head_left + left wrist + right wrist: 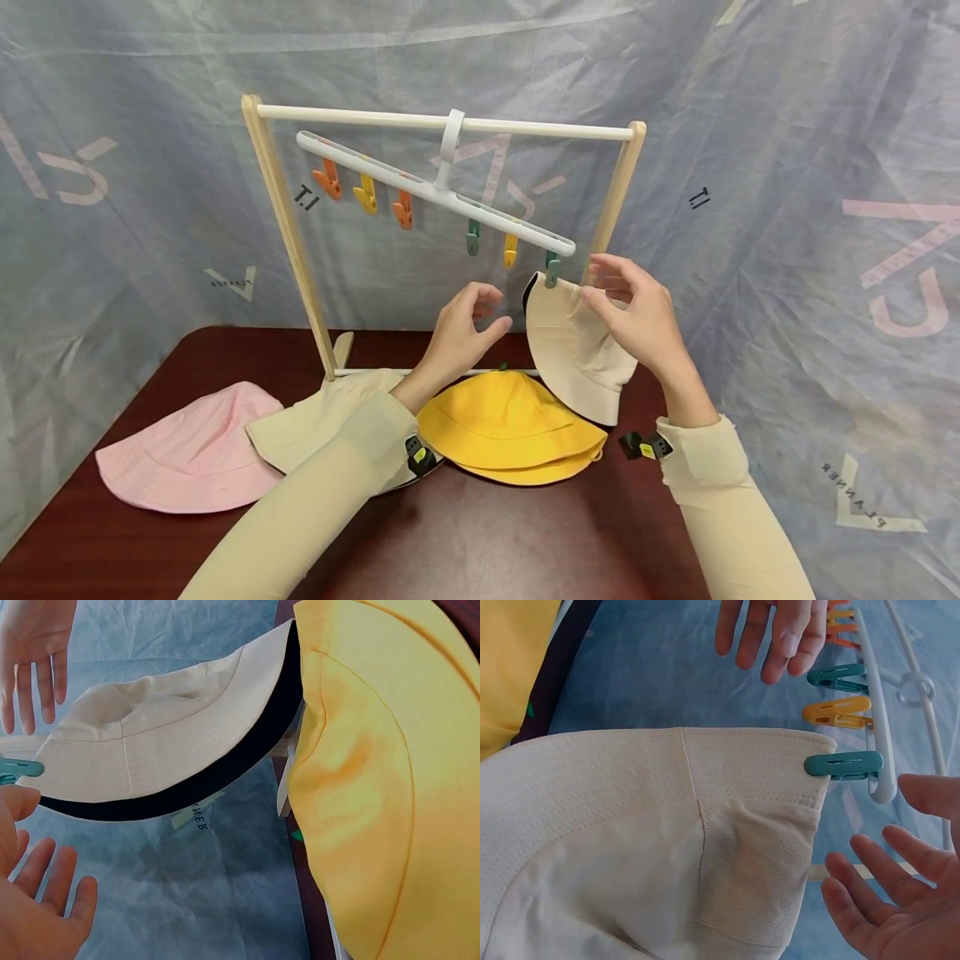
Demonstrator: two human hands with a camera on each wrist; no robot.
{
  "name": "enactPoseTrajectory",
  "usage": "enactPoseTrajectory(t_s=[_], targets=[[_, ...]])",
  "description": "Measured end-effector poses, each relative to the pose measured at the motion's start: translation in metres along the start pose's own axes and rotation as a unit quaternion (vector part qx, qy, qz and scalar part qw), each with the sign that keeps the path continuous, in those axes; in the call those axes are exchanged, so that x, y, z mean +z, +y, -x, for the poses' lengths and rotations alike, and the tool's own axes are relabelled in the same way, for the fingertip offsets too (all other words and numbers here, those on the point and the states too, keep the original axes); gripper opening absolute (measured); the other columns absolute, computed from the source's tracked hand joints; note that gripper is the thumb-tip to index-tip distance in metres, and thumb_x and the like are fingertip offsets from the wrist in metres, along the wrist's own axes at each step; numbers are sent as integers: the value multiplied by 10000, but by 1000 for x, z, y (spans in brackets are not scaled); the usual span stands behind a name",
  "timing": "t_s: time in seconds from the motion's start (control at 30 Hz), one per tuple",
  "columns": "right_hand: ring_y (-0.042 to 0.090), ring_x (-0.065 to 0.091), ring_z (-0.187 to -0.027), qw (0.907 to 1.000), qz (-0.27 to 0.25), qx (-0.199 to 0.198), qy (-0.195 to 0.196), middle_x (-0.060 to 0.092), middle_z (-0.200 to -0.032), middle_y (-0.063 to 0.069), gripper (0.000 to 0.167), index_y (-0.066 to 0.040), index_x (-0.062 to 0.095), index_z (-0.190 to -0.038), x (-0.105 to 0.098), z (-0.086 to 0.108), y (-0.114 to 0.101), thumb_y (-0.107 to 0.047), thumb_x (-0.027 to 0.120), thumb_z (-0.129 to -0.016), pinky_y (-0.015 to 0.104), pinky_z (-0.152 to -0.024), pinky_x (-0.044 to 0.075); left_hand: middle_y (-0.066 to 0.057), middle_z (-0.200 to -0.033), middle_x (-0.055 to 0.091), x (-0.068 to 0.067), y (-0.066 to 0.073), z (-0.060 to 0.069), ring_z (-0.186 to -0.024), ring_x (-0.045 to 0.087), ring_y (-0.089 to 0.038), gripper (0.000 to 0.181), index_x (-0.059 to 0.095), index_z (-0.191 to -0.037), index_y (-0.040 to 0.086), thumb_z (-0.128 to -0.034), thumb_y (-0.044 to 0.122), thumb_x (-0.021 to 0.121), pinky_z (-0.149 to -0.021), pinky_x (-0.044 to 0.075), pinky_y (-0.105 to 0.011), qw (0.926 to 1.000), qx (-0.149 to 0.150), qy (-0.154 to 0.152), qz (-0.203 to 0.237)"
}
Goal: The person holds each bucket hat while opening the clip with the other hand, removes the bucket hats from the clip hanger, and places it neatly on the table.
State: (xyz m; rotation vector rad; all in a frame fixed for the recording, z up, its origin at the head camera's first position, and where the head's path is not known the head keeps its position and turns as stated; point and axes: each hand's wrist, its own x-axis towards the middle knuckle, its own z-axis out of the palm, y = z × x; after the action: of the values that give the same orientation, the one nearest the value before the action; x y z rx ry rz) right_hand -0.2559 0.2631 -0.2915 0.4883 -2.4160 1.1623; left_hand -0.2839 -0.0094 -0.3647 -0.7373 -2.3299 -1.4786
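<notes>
A cream bucket hat (573,350) with a dark lining hangs by its brim edge from the end green clip (844,764) of a white clip hanger (390,173). The hanger tilts down toward that side. Just right of the clip, my right hand (636,310) is beside the hat with fingers loosely bent and nothing in them; the right wrist view shows a gap between it and the hat. My left hand (467,327) is to the left of the hat, fingers relaxed, holding nothing. In the left wrist view the left hand (45,892) is just below the clipped corner.
A wooden rack (281,225) carries the hanger on its white top rod (360,115). Several other orange, yellow and green clips hang from the hanger. On the dark red table (480,542) lie a pink hat (197,446), another cream hat (300,429) and stacked yellow hats (510,421).
</notes>
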Motion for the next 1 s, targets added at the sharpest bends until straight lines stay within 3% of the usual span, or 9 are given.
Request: enactPoseTrajectory(t_s=[0.43, 1.0], targets=[[317, 639, -1280, 9994, -243, 111, -204, 661, -1412, 131, 505, -151, 575, -1516, -3, -7, -4, -228, 720, -1038, 466, -1089, 512, -94, -1329, 626, 14, 0, -11, -1196, 634, -231, 379, 582, -1341, 64, -1016, 170, 747, -1083, 513, -362, 9997, -89, 134, 157], [356, 630, -1297, 9987, -344, 140, -352, 638, -1442, 139, 554, -155, 534, -1552, 0, -14, -9, -259, 721, -1040, 526, -1105, 495, -115, -1385, 621, 30, -9, -19, -1226, 635, -329, 446, 578, -1395, 28, -1016, 189, 750, -1069, 523, -423, 9988, -198, 245, 363]])
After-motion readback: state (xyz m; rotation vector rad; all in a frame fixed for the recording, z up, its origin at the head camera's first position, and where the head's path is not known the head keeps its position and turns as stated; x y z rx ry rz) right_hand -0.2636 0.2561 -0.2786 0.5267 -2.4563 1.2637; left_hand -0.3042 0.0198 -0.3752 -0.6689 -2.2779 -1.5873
